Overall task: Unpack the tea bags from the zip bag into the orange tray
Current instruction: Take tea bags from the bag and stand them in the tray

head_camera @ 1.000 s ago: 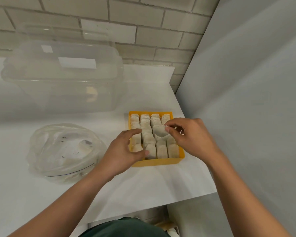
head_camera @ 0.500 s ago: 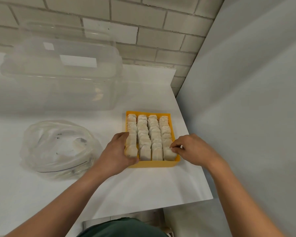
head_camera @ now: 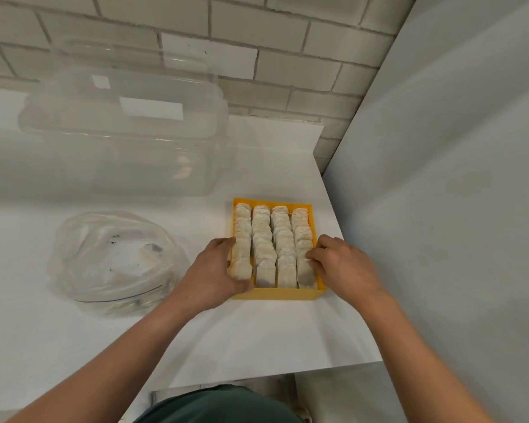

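Rows of tea bags [head_camera: 272, 239], four, one orange tray [head_camera: 275, 294]; left hand [head_camera: 209, 276] grip round tray, right hand [head_camera: 344, 267] on bags.

Person | wears a dark green garment [head_camera: 220, 404], plain cloth, seen only at the lower edge | left forearm [head_camera: 135, 346] and right forearm [head_camera: 409, 346] bare to the frame edge | left grip [head_camera: 214, 276] and right grip [head_camera: 345, 267] bare

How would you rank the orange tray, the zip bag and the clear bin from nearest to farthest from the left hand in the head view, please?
1. Orange tray: touched by the left hand, just to its right.
2. Zip bag: lying to the hand's left, apart from it.
3. Clear bin: farthest, at the back left.
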Demonstrator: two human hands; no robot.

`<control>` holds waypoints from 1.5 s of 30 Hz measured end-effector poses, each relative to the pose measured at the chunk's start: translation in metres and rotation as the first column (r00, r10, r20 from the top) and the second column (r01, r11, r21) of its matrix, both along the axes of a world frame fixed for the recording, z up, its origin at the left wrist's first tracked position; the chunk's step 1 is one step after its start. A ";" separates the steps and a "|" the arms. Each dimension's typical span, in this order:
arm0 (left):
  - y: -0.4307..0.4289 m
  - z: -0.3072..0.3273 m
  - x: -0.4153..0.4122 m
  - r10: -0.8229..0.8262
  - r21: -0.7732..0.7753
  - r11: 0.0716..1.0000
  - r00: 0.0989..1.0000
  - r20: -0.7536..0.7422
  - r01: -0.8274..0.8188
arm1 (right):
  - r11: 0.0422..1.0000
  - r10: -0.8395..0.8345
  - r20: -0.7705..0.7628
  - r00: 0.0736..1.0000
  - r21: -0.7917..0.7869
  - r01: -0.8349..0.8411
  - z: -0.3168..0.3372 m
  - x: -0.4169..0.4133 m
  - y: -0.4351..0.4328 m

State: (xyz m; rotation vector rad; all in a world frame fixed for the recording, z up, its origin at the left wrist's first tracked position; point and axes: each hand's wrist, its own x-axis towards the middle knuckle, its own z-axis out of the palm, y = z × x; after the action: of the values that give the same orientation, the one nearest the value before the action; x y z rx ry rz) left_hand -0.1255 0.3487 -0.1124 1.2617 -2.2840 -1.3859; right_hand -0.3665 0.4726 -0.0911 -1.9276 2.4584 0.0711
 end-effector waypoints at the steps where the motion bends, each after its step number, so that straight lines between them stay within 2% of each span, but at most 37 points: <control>1: 0.000 0.000 0.000 -0.002 -0.002 1.000 1.000 0.002 0.002 | 1.000 0.004 0.017 1.000 0.007 -0.004 0.001 0.000 0.000; 7: -0.001 0.001 0.000 -0.010 -0.007 1.000 1.000 0.009 0.011 | 0.994 -0.028 0.016 0.999 0.108 0.026 0.011 0.005 -0.002; 12: 0.000 0.002 0.000 -0.022 0.004 1.000 1.000 -0.002 0.022 | 0.995 -0.074 0.039 0.997 0.075 0.071 0.012 0.013 -0.003; 16: 0.003 0.009 0.002 -0.045 -0.026 0.999 0.999 0.006 0.045 | 0.978 -0.105 -0.007 0.994 0.179 0.104 0.006 0.015 -0.003; 18: 0.008 0.016 0.005 -0.063 -0.063 0.996 0.998 0.005 0.063 | 0.982 -0.131 0.012 0.991 0.138 0.128 0.009 0.016 -0.001; 20: 0.013 0.026 0.014 -0.073 -0.125 0.990 0.997 -0.036 0.068 | 0.989 -0.148 0.079 0.986 -0.001 0.149 0.015 0.024 0.001; 23: 0.012 0.040 0.041 -0.061 -0.270 0.963 0.986 -0.153 0.018 | 0.961 -0.117 0.276 0.954 -0.211 0.178 0.028 0.056 -0.008; 26: -0.004 0.041 0.082 0.062 -0.391 0.907 0.968 -0.244 -0.157 | 0.934 -0.073 0.507 0.859 -0.268 0.238 0.037 0.110 -0.033; 29: -0.038 0.031 0.130 0.255 -0.538 0.778 0.946 -0.199 -0.323 | 0.941 -0.072 0.715 0.695 -0.183 0.286 0.036 0.170 -0.066; 30: -0.052 0.027 0.145 0.294 -0.600 0.734 0.945 -0.143 -0.319 | 0.954 -0.112 0.752 0.650 -0.101 0.281 0.035 0.190 -0.076; 32: -0.080 0.017 0.169 0.303 -0.698 0.693 0.952 0.054 -0.181 | 0.970 -0.208 0.707 0.676 0.059 0.237 0.029 0.222 -0.096; 34: -0.101 0.010 0.185 0.254 -0.635 0.772 0.923 0.290 -0.013 | 0.957 -0.291 0.635 0.716 0.183 0.226 0.022 0.241 -0.113; 36: -0.110 0.008 0.191 0.159 -0.442 0.895 0.888 0.432 0.055 | 0.927 -0.369 0.613 0.698 0.298 0.228 0.012 0.247 -0.126; 38: -0.111 0.003 0.193 0.074 -0.260 0.965 0.902 0.426 0.043 | 0.912 -0.405 0.633 0.660 0.332 0.241 0.004 0.248 -0.133; 39: -0.109 0.001 0.195 0.052 -0.228 0.973 0.915 0.401 0.044 | 0.915 -0.403 0.668 0.626 0.302 0.267 0.001 0.247 -0.135; 43: -0.100 -0.007 0.206 0.014 -0.202 0.978 0.955 0.298 0.049 | 0.917 -0.277 0.874 0.399 0.117 0.381 -0.002 0.248 -0.137; 45: -0.097 -0.010 0.210 0.006 -0.200 0.978 0.961 0.275 0.052 | 0.921 -0.239 0.901 0.363 0.092 0.379 -0.006 0.249 -0.137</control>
State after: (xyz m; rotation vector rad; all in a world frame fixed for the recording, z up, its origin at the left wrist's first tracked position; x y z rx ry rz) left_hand 0.0849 0.2520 -0.1228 1.4382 -2.5507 -0.9987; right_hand -0.1172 0.3361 -0.0972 -0.9476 1.9327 -0.9221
